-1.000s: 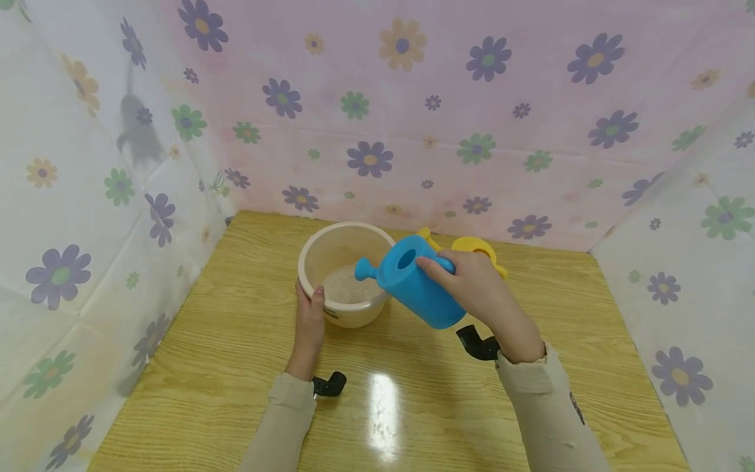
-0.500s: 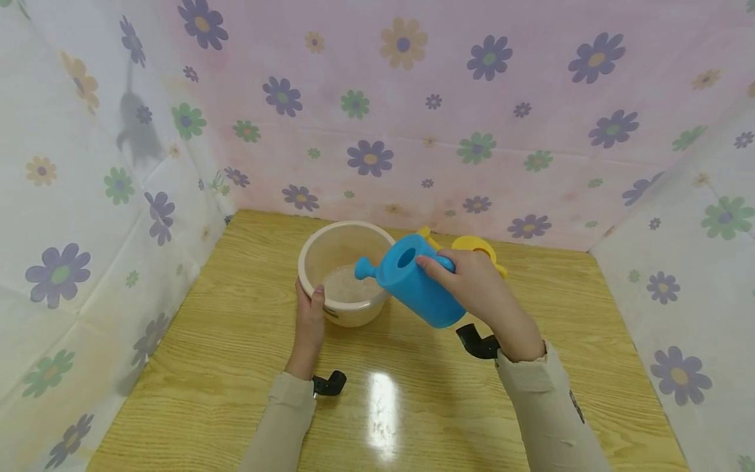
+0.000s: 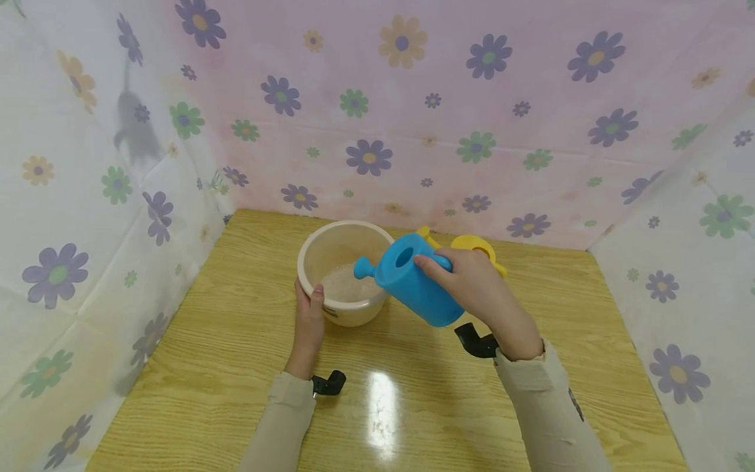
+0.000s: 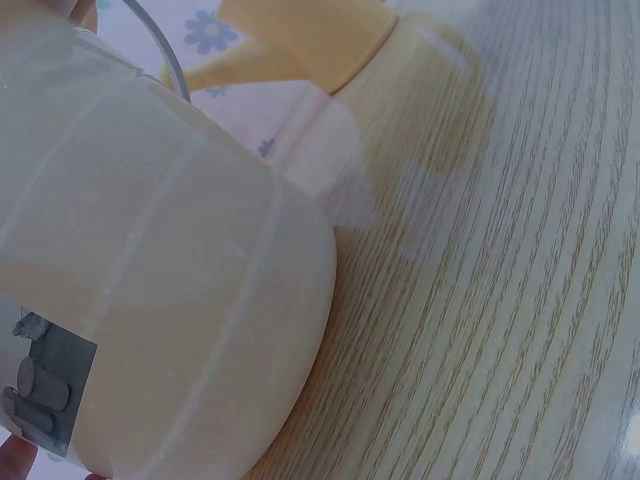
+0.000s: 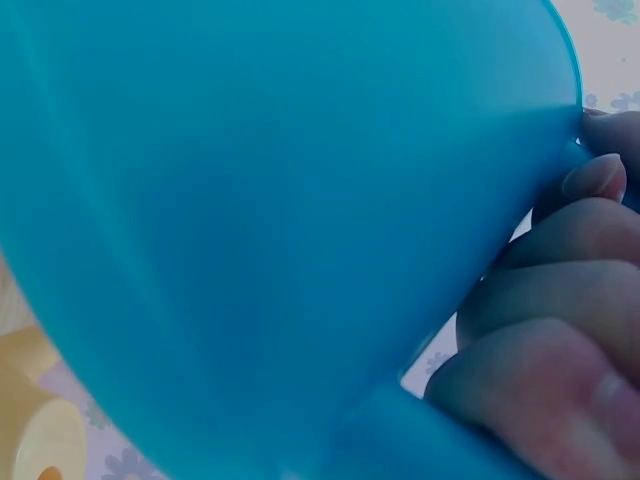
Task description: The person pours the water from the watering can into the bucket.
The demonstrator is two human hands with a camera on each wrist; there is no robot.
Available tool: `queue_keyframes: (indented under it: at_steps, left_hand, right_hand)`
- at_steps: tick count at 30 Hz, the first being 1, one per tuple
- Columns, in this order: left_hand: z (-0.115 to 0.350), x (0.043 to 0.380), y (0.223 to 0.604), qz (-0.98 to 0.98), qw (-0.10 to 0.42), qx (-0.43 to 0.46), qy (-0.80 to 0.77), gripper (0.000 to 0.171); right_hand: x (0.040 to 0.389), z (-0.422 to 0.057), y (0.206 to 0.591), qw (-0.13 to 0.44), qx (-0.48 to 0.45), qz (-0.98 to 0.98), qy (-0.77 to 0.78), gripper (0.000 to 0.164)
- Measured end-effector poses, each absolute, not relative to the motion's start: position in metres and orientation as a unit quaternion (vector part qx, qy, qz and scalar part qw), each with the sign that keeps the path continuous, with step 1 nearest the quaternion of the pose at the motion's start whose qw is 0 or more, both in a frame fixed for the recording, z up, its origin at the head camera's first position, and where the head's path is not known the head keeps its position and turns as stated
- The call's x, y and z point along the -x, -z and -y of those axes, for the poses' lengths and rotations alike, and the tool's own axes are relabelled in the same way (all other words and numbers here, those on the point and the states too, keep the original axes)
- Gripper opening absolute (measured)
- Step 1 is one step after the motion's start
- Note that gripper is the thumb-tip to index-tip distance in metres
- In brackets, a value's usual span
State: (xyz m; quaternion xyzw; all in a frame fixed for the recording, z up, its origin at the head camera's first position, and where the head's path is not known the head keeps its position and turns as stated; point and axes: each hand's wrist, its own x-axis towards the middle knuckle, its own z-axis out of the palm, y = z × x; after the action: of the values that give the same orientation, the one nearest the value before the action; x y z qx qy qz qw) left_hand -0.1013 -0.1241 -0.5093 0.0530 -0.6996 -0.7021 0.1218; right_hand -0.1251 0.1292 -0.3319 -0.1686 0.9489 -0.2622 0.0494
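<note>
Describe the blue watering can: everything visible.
The blue watering can looks like smooth, slightly translucent plastic: a rounded body, a top face with a dark round opening, a short spout with a flared head, and a handle. The right hand grips that handle, holding the can tilted above the table, spout over the cream tub. Contents and any flow can't be made out, nor whether it touches the tub's rim.

The left sleeve [image 3: 277,429] is pale beige with a bunched cuff [image 3: 291,389]; the right sleeve [image 3: 545,416] matches, lightly creased, bearing a small dark marking [image 3: 576,405]. A black, bent fitting [image 3: 331,383] juts from the left wrist; another black elbow-shaped piece [image 3: 475,341] from the right.
</note>
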Motion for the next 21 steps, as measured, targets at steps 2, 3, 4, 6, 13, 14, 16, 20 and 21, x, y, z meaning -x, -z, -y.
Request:
queue_keyframes:
  at_steps: [2, 3, 4, 6, 13, 14, 16, 20, 21]
  left_hand:
    - [0.123, 0.098, 0.501, 0.701, 0.121, -0.051, 0.701, 0.062]
    - [0.122, 0.097, 0.498, 0.703, 0.121, -0.049, 0.699, 0.062]
    - [0.122, 0.095, 0.495, 0.705, 0.121, -0.048, 0.697, 0.062]
    - [0.121, 0.094, 0.491, 0.706, 0.122, -0.046, 0.696, 0.063]
    - [0.121, 0.093, 0.49, 0.705, 0.124, -0.044, 0.697, 0.063]
    - [0.121, 0.093, 0.49, 0.705, 0.124, -0.044, 0.697, 0.063]
    - [0.121, 0.093, 0.49, 0.706, 0.123, -0.045, 0.696, 0.063]
    - [0.121, 0.094, 0.49, 0.704, 0.121, -0.045, 0.699, 0.063]
    - [0.121, 0.094, 0.49, 0.703, 0.12, -0.046, 0.699, 0.063]
  right_hand:
    - [0.125, -0.129, 0.332, 0.05, 0.169, -0.949, 0.262, 0.053]
    - [0.125, -0.129, 0.331, 0.049, 0.169, -0.949, 0.262, 0.053]
    - [0.125, -0.129, 0.332, 0.049, 0.169, -0.949, 0.263, 0.053]
    - [0.125, -0.129, 0.332, 0.049, 0.168, -0.948, 0.265, 0.053]
    - [0.125, -0.129, 0.331, 0.047, 0.171, -0.948, 0.264, 0.053]
    - [0.125, -0.129, 0.331, 0.047, 0.171, -0.948, 0.264, 0.053]
    - [0.125, -0.129, 0.331, 0.047, 0.171, -0.948, 0.264, 0.053]
    - [0.125, -0.129, 0.331, 0.049, 0.168, -0.948, 0.266, 0.053]
    - [0.125, -0.129, 0.331, 0.05, 0.167, -0.948, 0.266, 0.053]
